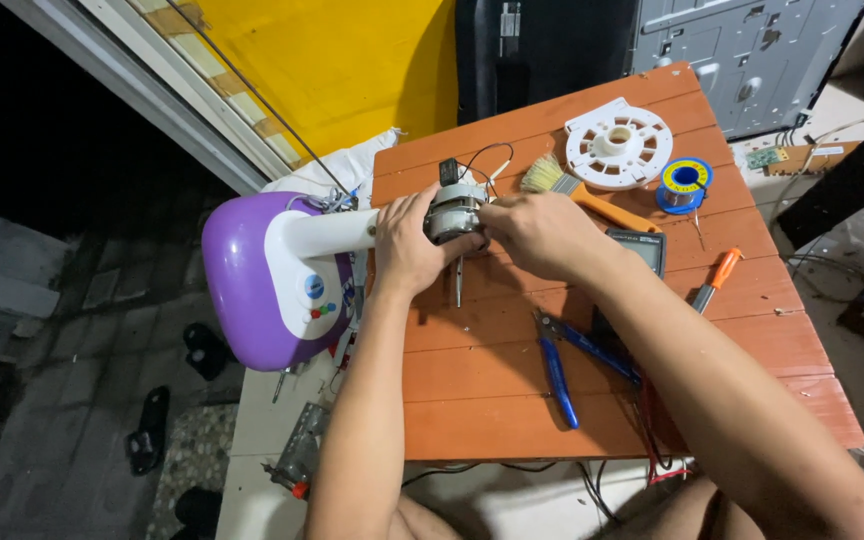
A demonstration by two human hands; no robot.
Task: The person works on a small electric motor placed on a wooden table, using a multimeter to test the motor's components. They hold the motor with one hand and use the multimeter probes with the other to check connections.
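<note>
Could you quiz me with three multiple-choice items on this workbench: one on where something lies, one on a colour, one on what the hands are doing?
1. Where do the blue-handled pliers lie?
A. On the orange table, near its front edge
B. On the floor by the sandals
C. On top of the white disc

2. What colour is the fan base?
A. Green and black
B. Purple and white
C. Red all over

3. What are the two hands doing?
A. Both rest flat on the table
B. One holds the paintbrush
C. Both grip the fan motor

Answers:
1. A, they lie on the table planks in front of the right forearm.
2. B, the shell is purple with a white panel and neck.
3. C, the left hand and right hand close around the fan motor from either side.
</note>
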